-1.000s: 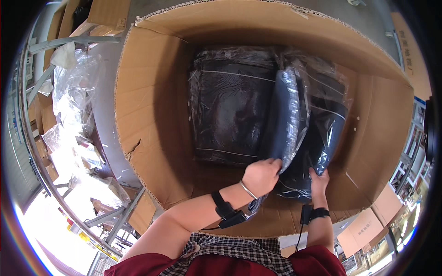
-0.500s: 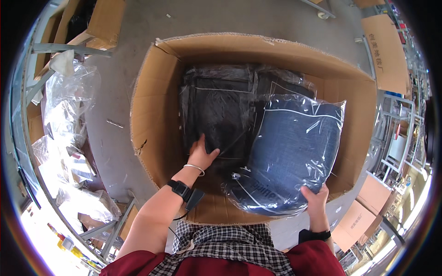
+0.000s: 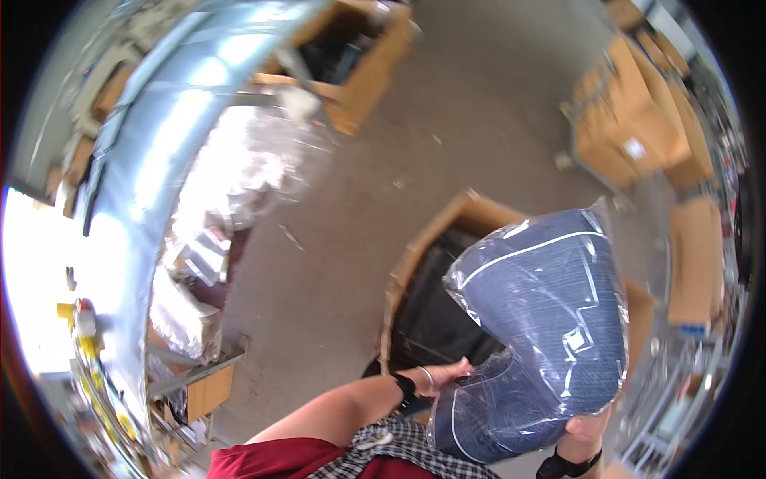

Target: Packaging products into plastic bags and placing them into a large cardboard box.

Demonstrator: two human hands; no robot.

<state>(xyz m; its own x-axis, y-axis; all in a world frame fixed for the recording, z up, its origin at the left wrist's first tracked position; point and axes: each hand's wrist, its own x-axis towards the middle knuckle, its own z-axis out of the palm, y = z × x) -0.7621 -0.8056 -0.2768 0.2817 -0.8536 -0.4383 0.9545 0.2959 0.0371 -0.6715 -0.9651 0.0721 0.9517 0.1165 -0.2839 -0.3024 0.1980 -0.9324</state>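
A blue fabric mat (image 3: pixel 550 311) in a clear plastic bag, edged with white trim, is held up in front of me. It is bent, and its lower part curls toward my body. My right hand (image 3: pixel 589 431) grips its lower right edge, thumb on the front and the other fingers mostly hidden behind. At the inner bend on the left, my left hand (image 3: pixel 445 378) is closed on the bag's edge, its fingertips partly covered. Below and behind the mat stands an open cardboard box (image 3: pixel 396 295), with dark plastic-wrapped pieces (image 3: pixel 437 307) inside. The mat hides much of that box.
On the left runs a long shiny table (image 3: pixel 152 168), with crumpled clear plastic bags (image 3: pixel 239 172) beside it. Another open box (image 3: pixel 375 76) with dark contents stands at the far left. Cardboard cartons (image 3: pixel 630 120) stand at the far right, and metal racks (image 3: pixel 670 399) line the right side.
The bagged blue mat has come up out of the box and is now bent. My left hand has left the dark pieces and come to the mat. The view has swung left.
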